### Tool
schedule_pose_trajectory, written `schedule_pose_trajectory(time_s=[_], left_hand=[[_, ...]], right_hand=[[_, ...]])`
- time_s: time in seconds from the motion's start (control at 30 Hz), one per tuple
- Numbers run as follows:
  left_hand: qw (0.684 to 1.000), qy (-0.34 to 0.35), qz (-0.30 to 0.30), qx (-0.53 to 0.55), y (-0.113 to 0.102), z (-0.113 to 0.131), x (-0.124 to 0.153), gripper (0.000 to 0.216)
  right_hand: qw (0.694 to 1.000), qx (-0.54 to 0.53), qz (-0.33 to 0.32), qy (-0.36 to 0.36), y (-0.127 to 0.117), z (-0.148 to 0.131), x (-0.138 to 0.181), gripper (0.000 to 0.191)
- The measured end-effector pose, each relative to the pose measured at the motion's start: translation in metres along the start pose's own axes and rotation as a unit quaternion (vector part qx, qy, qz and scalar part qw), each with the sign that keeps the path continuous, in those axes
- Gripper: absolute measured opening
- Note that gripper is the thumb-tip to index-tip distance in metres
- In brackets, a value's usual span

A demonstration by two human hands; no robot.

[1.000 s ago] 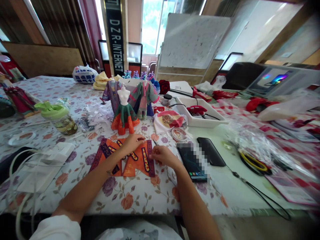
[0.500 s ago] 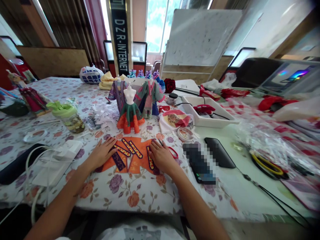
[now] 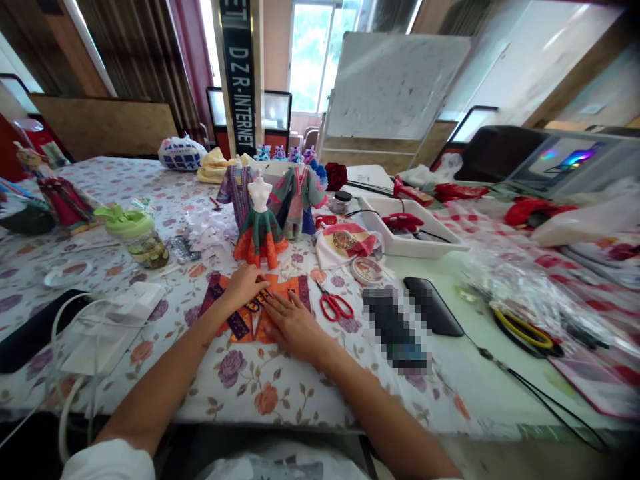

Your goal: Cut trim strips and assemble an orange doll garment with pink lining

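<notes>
We find both hands open and flat, neither gripping. The left hand [image 3: 244,287] rests on the upper part of the orange doll garment [image 3: 286,291], and the right hand [image 3: 293,327] presses on its near part. The garment lies flat on the table, with purple trim strips [image 3: 304,293] and yellow-patterned bands along its front; the hands cover much of it. Relative to the garment, red-handled scissors [image 3: 335,307] lie just right, a dressed dress-form mannequin [image 3: 260,227] stands just beyond, and a black smartphone [image 3: 433,307] lies well right. Floral tablecloth [image 3: 240,393] extends from the garment's near edge to the table edge, giving room there.
</notes>
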State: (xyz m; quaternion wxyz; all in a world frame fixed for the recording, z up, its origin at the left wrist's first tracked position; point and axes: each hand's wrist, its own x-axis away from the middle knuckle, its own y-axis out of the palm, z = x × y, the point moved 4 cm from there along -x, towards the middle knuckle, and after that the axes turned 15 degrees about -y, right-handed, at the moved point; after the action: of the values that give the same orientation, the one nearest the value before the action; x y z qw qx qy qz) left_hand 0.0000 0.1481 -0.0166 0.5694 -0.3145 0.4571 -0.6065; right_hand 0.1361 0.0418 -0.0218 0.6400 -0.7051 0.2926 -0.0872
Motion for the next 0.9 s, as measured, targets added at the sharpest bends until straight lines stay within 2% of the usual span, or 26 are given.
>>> schedule_pose_trajectory(time_s=[0.17, 0.27, 0.4, 0.53, 0.6, 0.67, 0.73, 0.8, 0.9], left_hand=[[0.999, -0.029, -0.006, -0.035, 0.011, 0.003, -0.001, 0.015], [0.997, -0.049, 0.008, -0.059, 0.006, 0.0, -0.001, 0.02], [0.987, -0.116, 0.063, -0.095, -0.025, -0.026, 0.0, 0.028], [0.96, -0.212, 0.133, -0.123, -0.07, -0.078, 0.014, 0.036], [0.954, -0.239, 0.139, -0.12, -0.085, -0.1, 0.023, 0.033], [0.953, -0.246, 0.137, -0.109, -0.093, -0.11, 0.029, 0.037], [0.951, -0.253, 0.148, -0.101, -0.093, -0.106, 0.031, 0.038], [0.954, -0.24, 0.155, -0.095, -0.085, -0.087, 0.029, 0.04], [0.985, -0.124, 0.103, -0.064, -0.056, -0.04, 0.019, 0.025]], right_hand=[[1.0, -0.015, -0.003, 0.0, 0.005, 0.002, 0.002, 0.047], [1.0, -0.022, -0.001, 0.0, 0.005, 0.003, 0.002, 0.047], [0.999, -0.032, -0.001, 0.004, 0.005, 0.003, 0.003, 0.048], [0.999, -0.036, 0.003, 0.004, 0.005, 0.001, 0.003, 0.047], [0.999, -0.035, 0.006, 0.008, 0.004, 0.0, 0.002, 0.045], [0.999, -0.035, 0.007, 0.01, 0.003, 0.0, 0.001, 0.043], [0.999, -0.035, 0.008, 0.011, 0.003, -0.001, 0.001, 0.042], [0.999, -0.037, 0.01, 0.01, 0.003, 0.0, 0.002, 0.043], [0.999, -0.037, 0.016, 0.012, 0.005, 0.001, 0.002, 0.045]])
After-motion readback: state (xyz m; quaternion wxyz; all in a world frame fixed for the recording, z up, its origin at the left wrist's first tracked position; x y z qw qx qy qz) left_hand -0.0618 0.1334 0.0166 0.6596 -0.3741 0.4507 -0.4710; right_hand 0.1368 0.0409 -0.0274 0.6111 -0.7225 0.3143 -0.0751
